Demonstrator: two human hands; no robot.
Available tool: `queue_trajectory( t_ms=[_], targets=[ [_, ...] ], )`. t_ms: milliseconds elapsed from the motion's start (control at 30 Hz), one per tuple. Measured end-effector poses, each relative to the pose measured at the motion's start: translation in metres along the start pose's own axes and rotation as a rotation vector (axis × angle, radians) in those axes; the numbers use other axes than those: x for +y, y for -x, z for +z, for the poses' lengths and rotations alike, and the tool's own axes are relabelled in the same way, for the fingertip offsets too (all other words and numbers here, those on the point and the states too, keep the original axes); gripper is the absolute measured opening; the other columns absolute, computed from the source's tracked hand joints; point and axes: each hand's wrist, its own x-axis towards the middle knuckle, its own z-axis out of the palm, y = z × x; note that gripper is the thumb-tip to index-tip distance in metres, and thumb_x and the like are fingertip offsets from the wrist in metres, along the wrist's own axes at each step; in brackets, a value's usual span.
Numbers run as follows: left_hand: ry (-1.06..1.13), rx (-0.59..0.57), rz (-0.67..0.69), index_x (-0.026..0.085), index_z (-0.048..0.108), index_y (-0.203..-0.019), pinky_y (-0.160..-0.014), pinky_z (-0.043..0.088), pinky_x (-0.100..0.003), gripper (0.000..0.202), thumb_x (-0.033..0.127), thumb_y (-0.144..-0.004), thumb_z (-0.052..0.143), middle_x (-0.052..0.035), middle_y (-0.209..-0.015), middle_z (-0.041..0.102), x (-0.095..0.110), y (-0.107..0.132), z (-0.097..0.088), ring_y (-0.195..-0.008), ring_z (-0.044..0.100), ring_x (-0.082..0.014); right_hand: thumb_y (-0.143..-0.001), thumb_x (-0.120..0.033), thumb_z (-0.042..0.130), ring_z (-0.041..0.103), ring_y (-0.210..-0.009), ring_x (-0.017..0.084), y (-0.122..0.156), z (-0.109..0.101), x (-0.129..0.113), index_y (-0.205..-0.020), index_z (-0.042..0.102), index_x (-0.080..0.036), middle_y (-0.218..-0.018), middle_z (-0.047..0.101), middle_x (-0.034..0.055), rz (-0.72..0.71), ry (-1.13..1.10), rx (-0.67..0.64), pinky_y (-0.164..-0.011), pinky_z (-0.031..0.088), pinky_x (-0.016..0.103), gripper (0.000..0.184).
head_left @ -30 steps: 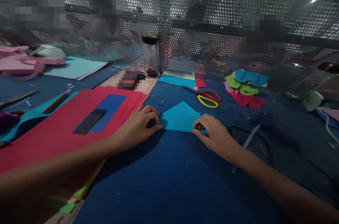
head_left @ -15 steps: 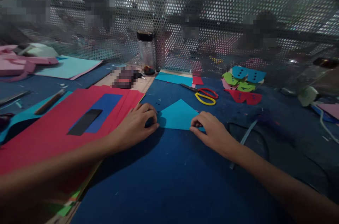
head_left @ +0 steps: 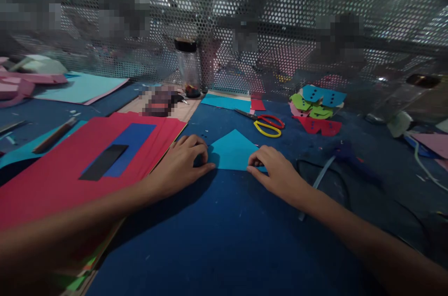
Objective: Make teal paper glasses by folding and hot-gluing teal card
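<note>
A bright blue paper triangle (head_left: 234,151) lies on the dark blue tabletop, its point facing away from me. At its left corner, my left hand (head_left: 187,158) has curled fingers and a thumb closed over the paper. My right hand (head_left: 275,167) pinches the right corner, thumb along the bottom edge. Both corners are partly hidden by the fingers. Just beyond the triangle rest scissors (head_left: 268,125) with one red and one yellow handle loop.
Red paper sheets (head_left: 70,160) carry a blue strip and a black strip (head_left: 105,161) on my left. A lidded jar (head_left: 189,72) stands by the perforated metal screen (head_left: 280,39). Butterfly-like paper cutouts (head_left: 320,111) and a dark blue glue gun (head_left: 357,163) with cable lie right.
The camera view has shifted slightly. My left thumb reaches a little further in over the triangle's lower edge. Both hands stay at its corners.
</note>
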Motion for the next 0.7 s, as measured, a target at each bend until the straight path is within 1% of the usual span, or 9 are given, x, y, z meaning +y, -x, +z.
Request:
queue_trajectory(
  t_ms=[200, 333, 433, 533, 700],
  targets=[
    [-0.001, -0.003, -0.023, 0.022, 0.062, -0.082, -0.094, 0.048, -0.047, 0.031, 0.051, -0.091, 0.067, -0.0073, -0.12, 0.06, 0.002, -0.001, -0.001, -0.112, 0.057, -0.03, -0.099, -0.027, 0.062, 0.061, -0.097, 0.023, -0.001, 0.0, 0.001, -0.095, 0.061, -0.023, -0.103, 0.065, 0.0066, -0.021, 0.019, 0.003, -0.081, 0.045, 0.036, 0.006],
    [-0.037, -0.017, -0.04, 0.022, 0.062, -0.081, -0.098, 0.046, -0.05, 0.037, 0.058, -0.09, 0.066, -0.0079, -0.119, 0.06, 0.009, -0.002, -0.002, -0.113, 0.056, -0.0318, -0.099, -0.027, 0.063, 0.06, -0.096, 0.023, -0.001, 0.0, 0.002, -0.095, 0.061, -0.023, -0.102, 0.065, 0.0059, -0.022, 0.022, 0.0, -0.081, 0.044, 0.036, 0.006],
    [-0.072, -0.014, -0.064, 0.022, 0.061, -0.081, -0.096, 0.046, -0.05, 0.04, 0.062, -0.087, 0.067, -0.0091, -0.12, 0.06, 0.016, -0.004, 0.0, -0.116, 0.055, -0.0339, -0.099, -0.027, 0.063, 0.06, -0.095, 0.023, -0.001, 0.0, 0.002, -0.096, 0.061, -0.023, -0.103, 0.065, 0.0057, -0.017, 0.021, -0.007, -0.081, 0.044, 0.036, 0.005],
    [-0.101, -0.009, -0.089, 0.022, 0.059, -0.081, -0.093, 0.045, -0.051, 0.04, 0.061, -0.086, 0.069, -0.0105, -0.123, 0.059, 0.021, -0.005, 0.002, -0.117, 0.054, -0.0353, -0.099, -0.027, 0.063, 0.06, -0.095, 0.022, -0.001, 0.0, 0.002, -0.095, 0.061, -0.023, -0.103, 0.065, 0.0059, -0.019, 0.022, -0.009, -0.08, 0.044, 0.035, 0.006],
    [-0.126, -0.012, -0.104, 0.022, 0.058, -0.082, -0.093, 0.044, -0.052, 0.036, 0.056, -0.087, 0.067, -0.0105, -0.123, 0.058, 0.024, -0.004, 0.002, -0.114, 0.054, -0.0343, -0.098, -0.027, 0.063, 0.06, -0.096, 0.022, -0.002, -0.001, 0.001, -0.096, 0.061, -0.023, -0.103, 0.065, 0.006, -0.022, 0.033, -0.006, -0.081, 0.044, 0.036, 0.006]
  ],
)
